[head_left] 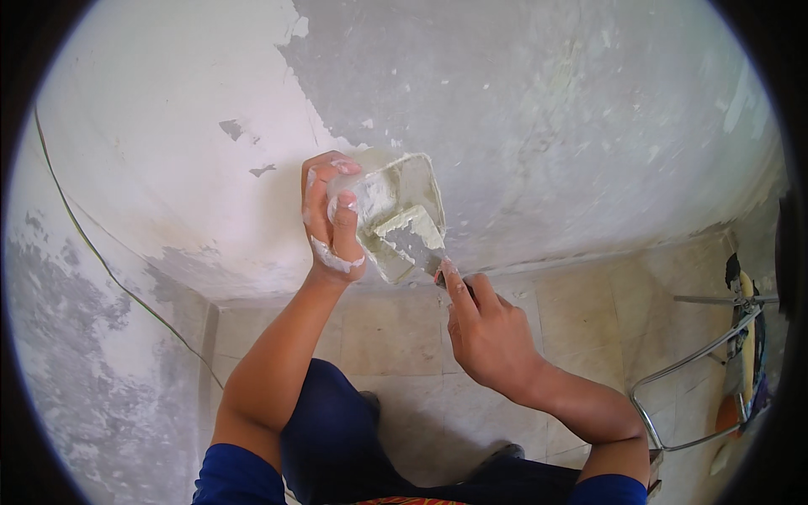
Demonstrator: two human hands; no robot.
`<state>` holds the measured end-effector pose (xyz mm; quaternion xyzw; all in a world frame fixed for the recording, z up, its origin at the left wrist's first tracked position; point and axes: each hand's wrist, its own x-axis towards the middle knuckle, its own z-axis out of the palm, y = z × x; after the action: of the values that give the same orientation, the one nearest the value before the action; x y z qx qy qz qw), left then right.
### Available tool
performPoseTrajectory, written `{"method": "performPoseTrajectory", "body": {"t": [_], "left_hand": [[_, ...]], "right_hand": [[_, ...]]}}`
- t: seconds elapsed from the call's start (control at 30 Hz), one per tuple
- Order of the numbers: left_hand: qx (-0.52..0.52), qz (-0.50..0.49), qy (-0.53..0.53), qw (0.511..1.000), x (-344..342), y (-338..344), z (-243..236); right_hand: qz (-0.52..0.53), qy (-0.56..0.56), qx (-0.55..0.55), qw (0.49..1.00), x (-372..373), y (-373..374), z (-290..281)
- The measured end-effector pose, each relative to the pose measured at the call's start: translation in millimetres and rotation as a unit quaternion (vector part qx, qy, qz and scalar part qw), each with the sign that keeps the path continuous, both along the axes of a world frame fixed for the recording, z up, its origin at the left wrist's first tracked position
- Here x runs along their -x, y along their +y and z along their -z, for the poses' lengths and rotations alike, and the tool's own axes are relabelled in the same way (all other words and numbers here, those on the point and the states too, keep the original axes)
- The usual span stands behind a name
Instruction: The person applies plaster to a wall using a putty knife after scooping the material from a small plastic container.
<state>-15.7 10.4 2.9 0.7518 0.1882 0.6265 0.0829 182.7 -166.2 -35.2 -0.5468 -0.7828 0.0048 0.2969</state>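
My left hand (330, 220) grips a square, putty-smeared container (402, 189), tilted with its open side toward me and lumps of white putty inside. The fingers of that hand are caked with white putty. My right hand (486, 330) holds a putty knife (414, 238) by its handle. The blade reaches into the container and carries pale putty on its edge. Both hands are held up in front of a wall (522, 109) that is bare grey on the right and coated white on the left.
A thin green wire (101, 261) runs down the left wall into the corner. Beige floor tiles (396, 337) lie below. A metal-framed object (699, 370) with orange and dark parts stands at the right edge. My legs in dark blue clothing are below.
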Motion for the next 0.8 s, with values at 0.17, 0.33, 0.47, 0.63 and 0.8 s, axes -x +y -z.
{"method": "performPoseTrajectory", "body": {"t": [0.17, 0.33, 0.47, 0.63, 0.8], "left_hand": [[-0.024, 0.011, -0.008, 1.0, -7.5, 2.2, 2.1], [0.003, 0.003, -0.013, 1.0, -8.1, 2.3, 5.5], [0.045, -0.031, -0.003, 0.998, -6.0, 10.9, 18.7], [0.101, -0.073, -0.01, 0.992, -5.1, 14.9, 26.7], [0.187, -0.074, 0.024, 0.979, -8.7, 5.3, 20.1]], "right_hand": [[0.042, -0.048, 0.007, 0.998, -1.2, 4.9, -3.5], [-0.013, -0.043, 0.12, 0.992, -4.9, 9.0, -9.8], [-0.108, 0.086, 0.172, 0.975, -12.6, 9.2, -8.6], [-0.188, 0.214, 0.269, 0.92, -34.0, 23.7, -10.4], [-0.16, 0.502, 0.514, 0.677, -58.3, 40.9, 2.8]]}}
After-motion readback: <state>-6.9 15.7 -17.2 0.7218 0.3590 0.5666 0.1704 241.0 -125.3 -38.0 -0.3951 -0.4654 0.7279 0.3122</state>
